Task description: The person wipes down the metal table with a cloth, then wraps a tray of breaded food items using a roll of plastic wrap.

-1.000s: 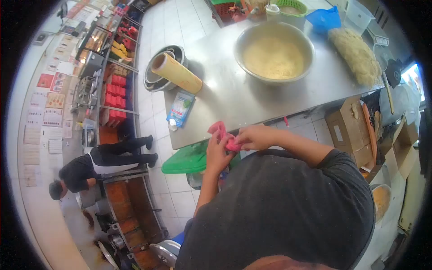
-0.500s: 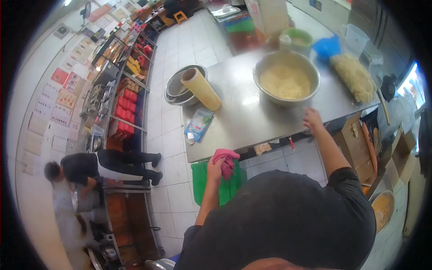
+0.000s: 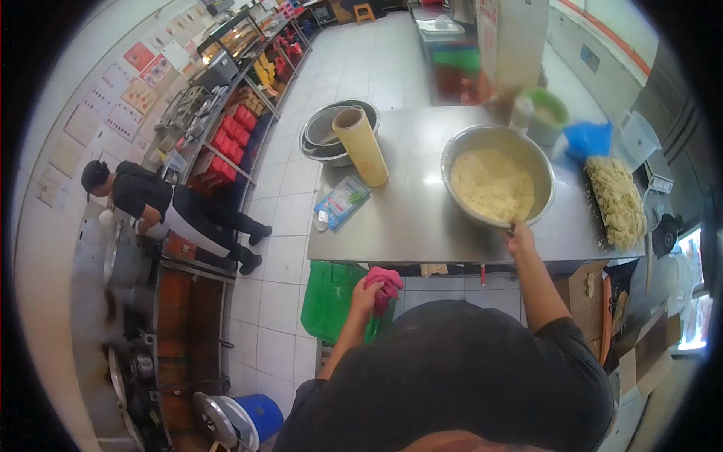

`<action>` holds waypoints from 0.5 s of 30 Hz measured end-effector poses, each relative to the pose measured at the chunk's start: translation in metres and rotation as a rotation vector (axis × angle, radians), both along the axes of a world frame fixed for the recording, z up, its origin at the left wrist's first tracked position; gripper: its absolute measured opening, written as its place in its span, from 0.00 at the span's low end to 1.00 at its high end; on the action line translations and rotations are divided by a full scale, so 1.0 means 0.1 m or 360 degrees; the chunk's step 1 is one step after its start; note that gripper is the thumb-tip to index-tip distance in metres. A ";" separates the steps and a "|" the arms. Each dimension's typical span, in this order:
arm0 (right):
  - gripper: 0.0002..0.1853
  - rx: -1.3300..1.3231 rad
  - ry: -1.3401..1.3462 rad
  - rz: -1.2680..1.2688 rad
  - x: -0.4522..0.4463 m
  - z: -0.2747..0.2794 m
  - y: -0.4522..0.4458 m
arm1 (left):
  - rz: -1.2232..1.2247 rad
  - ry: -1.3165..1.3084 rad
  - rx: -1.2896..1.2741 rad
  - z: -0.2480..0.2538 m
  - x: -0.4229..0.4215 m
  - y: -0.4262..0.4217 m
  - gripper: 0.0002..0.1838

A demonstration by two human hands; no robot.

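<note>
Gripping the near rim of a wide steel bowl (image 3: 497, 139), the right hand (image 3: 517, 237) sits at about half past five on it, fingers bent and pinching the edge. Clock positions below are read from the bowl's centre as seen from the head camera. Bowl stands upright on the steel table (image 3: 422, 230), near its front edge; contents: pale yellow, crumbly mix (image 3: 489, 181). Left hand (image 3: 362, 298), at half past seven, is closed round a crumpled pink cloth (image 3: 385, 284), part of which hangs down below the fingers. Cloth is off the table, just in front of its edge, above a green plastic lid (image 3: 327, 301); contact with the lid cannot be told. At nine to ten: a roll of plastic wrap (image 3: 363, 151) on end, tilted, with metal basins (image 3: 312, 151) just beyond. Slightly below nine: a blue-and-white packet (image 3: 343, 203) lying flat. At one: a green basket (image 3: 548, 109), blurred. At two: a blue plastic bag (image 3: 587, 140). Just past three: a pale, rough-surfaced mass (image 3: 616, 200), exact material unclear. Far out at nine, another person (image 3: 151, 200) leans over a pot (image 3: 128, 252).
</note>
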State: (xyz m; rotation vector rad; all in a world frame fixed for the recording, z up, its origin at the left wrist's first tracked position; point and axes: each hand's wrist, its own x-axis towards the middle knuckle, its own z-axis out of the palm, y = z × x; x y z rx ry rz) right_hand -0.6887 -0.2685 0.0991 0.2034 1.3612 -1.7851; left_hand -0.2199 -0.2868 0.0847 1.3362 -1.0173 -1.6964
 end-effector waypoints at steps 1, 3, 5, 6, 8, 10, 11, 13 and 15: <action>0.20 -0.0068 -0.0114 0.0022 0.06 -0.04 -0.02 | 0.0014 -0.0004 0.0004 0.02 -0.10 0.02 0.16; 0.21 -0.0078 -0.0182 0.0108 0.10 -0.09 -0.16 | 0.0027 0.0073 0.0036 0.04 -0.30 0.06 0.14; 0.22 -0.0116 -0.0292 0.0159 0.14 -0.20 -0.37 | 0.0019 -0.0001 0.0041 -0.02 -0.50 0.03 0.15; 0.23 -0.0137 -0.0340 0.0134 0.15 -0.24 -0.54 | 0.0002 -0.0065 0.0043 -0.05 -0.59 0.02 0.16; 0.24 -0.0135 -0.0337 0.0201 0.16 -0.16 -0.92 | -0.0019 -0.0074 -0.0008 0.02 -0.83 0.01 0.16; 0.26 -0.0256 -0.0265 0.0349 0.11 -0.14 -1.34 | -0.0052 -0.0080 -0.0061 0.07 -1.08 -0.02 0.16; 0.27 -0.0343 -0.0254 0.0389 0.11 -0.01 -1.46 | -0.0009 -0.0058 -0.0033 0.08 -1.18 -0.03 0.14; 0.28 -0.0400 -0.0227 0.0452 0.07 -0.01 -1.65 | 0.0033 -0.0064 0.0015 0.18 -1.38 0.01 0.13; 0.31 -0.0264 -0.0126 0.0858 0.06 -0.01 -1.68 | -0.0025 -0.0052 -0.0006 0.35 -1.51 0.06 0.14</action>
